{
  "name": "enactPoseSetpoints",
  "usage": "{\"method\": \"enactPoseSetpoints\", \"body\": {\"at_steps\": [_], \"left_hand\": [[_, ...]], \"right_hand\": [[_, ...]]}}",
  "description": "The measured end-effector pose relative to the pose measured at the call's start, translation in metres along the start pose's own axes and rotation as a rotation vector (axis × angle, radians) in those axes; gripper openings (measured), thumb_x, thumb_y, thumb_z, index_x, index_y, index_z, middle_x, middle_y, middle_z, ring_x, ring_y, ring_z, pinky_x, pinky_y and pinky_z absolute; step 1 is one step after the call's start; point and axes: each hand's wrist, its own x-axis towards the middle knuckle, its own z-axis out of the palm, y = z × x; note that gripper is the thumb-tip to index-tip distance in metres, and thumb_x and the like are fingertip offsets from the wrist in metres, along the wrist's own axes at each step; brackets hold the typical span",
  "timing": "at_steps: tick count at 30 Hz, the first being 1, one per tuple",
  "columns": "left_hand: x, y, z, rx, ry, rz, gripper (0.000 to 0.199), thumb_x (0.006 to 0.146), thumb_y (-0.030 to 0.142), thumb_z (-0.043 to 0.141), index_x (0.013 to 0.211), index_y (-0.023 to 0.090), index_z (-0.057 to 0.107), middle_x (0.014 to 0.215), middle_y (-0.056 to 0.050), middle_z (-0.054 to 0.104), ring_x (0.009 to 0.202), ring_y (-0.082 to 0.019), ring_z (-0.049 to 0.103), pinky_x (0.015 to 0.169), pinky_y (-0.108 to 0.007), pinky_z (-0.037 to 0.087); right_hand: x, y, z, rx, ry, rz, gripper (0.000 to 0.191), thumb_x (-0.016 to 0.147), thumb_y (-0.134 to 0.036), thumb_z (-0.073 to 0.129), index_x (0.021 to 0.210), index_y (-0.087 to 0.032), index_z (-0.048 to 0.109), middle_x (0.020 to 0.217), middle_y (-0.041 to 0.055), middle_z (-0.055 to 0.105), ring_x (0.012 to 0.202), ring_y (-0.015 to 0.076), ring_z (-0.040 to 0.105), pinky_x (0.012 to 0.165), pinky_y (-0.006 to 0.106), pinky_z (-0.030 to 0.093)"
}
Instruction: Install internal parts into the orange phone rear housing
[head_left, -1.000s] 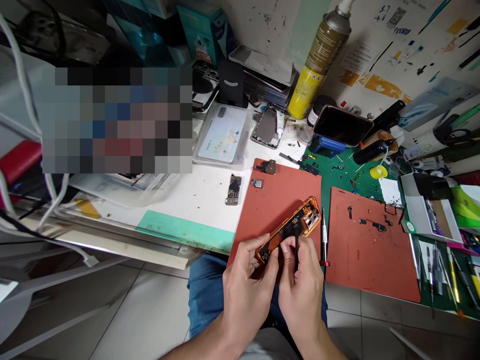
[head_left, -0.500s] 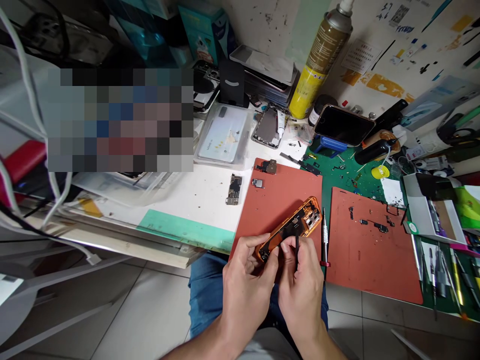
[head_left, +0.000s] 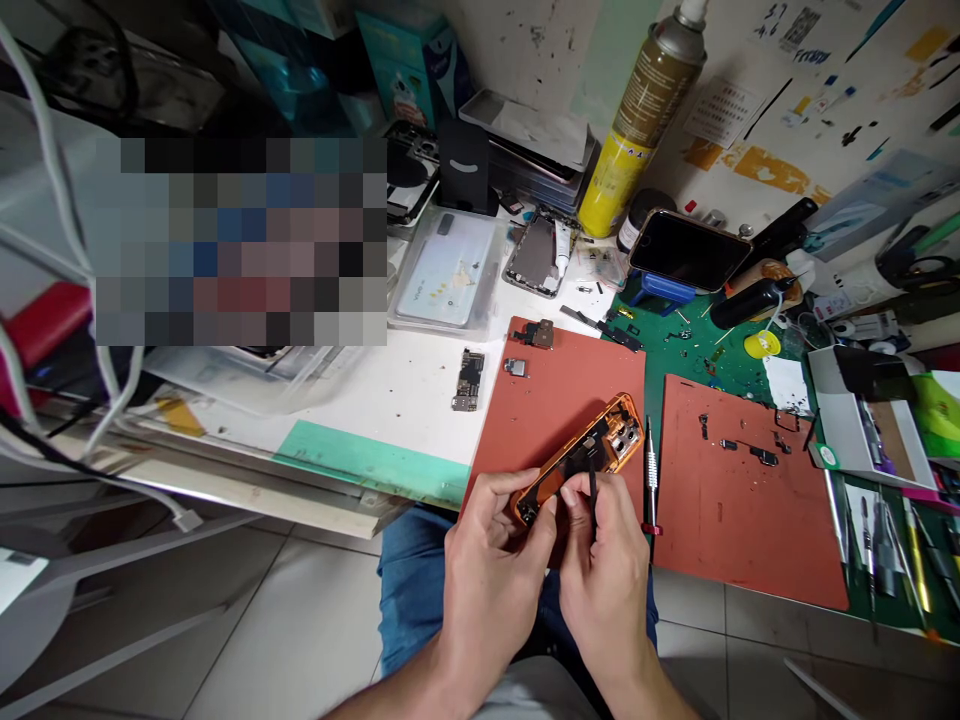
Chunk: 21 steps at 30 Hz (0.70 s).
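Note:
My left hand (head_left: 496, 560) grips the lower end of an orange phone housing (head_left: 570, 458), tilted over the front of the red-brown mat (head_left: 577, 370). Dark parts line its inside, and camera openings show at the upper right end. In my right hand (head_left: 606, 560), thumb and fingers pinch a thin black tool (head_left: 593, 488), whose tip lies over the inside of the housing; its exact kind is hard to make out. A silver precision tool (head_left: 651, 465) lies just right of the housing. Small phone modules (head_left: 534, 334) rest at the mat's back left corner.
A circuit board (head_left: 469, 380) lies on the white tabletop left of the mat. To the right, a second mat (head_left: 750, 530) bears small parts. Tweezers and drivers (head_left: 885, 550) line the far right. A phone (head_left: 690, 248) on a blue stand and a spray can (head_left: 641, 120) stand behind.

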Motion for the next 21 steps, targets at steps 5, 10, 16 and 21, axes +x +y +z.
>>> {"method": "enactPoseSetpoints", "body": {"at_steps": [5, 10, 16, 21], "left_hand": [[0.0003, 0.0002, -0.0010, -0.013, -0.005, -0.004, 0.026, 0.093, 0.037, 0.082, 0.113, 0.024, 0.071, 0.100, -0.006, 0.083, 0.084, -0.023, 0.082, 0.069, -0.030, 0.068], [0.0016, 0.0003, -0.0044, -0.048, -0.058, -0.033, 0.028, 0.093, 0.036, 0.081, 0.116, 0.023, 0.070, 0.105, -0.008, 0.083, 0.092, -0.024, 0.083, 0.074, -0.031, 0.069], [0.0036, 0.0047, -0.0051, -0.084, -0.078, -0.057, 0.029, 0.093, 0.036, 0.082, 0.115, 0.022, 0.069, 0.116, -0.011, 0.083, 0.096, -0.025, 0.084, 0.075, -0.031, 0.070], [0.0035, 0.0066, -0.0050, -0.071, -0.073, -0.063, 0.032, 0.091, 0.038, 0.083, 0.114, 0.022, 0.069, 0.114, -0.011, 0.083, 0.094, -0.025, 0.084, 0.075, -0.032, 0.071]], "right_hand": [[0.0005, 0.0003, -0.0007, -0.010, -0.007, -0.012, 0.018, 0.114, -0.020, 0.045, 0.106, -0.024, 0.060, 0.093, 0.0005, 0.064, 0.078, 0.0145, 0.068, 0.066, 0.023, 0.048], [0.0022, -0.0005, -0.0011, -0.026, -0.012, -0.025, 0.018, 0.114, -0.019, 0.045, 0.107, -0.024, 0.060, 0.094, 0.0012, 0.064, 0.078, 0.0155, 0.068, 0.066, 0.024, 0.048], [0.0031, -0.0010, -0.0002, -0.028, -0.002, -0.034, 0.015, 0.115, -0.019, 0.045, 0.107, -0.025, 0.058, 0.095, 0.0012, 0.064, 0.078, 0.0159, 0.067, 0.063, 0.025, 0.046], [0.0035, -0.0016, 0.0005, -0.016, -0.005, -0.042, 0.016, 0.115, -0.019, 0.044, 0.106, -0.024, 0.057, 0.094, 0.0016, 0.063, 0.077, 0.0154, 0.066, 0.060, 0.025, 0.044]]}}
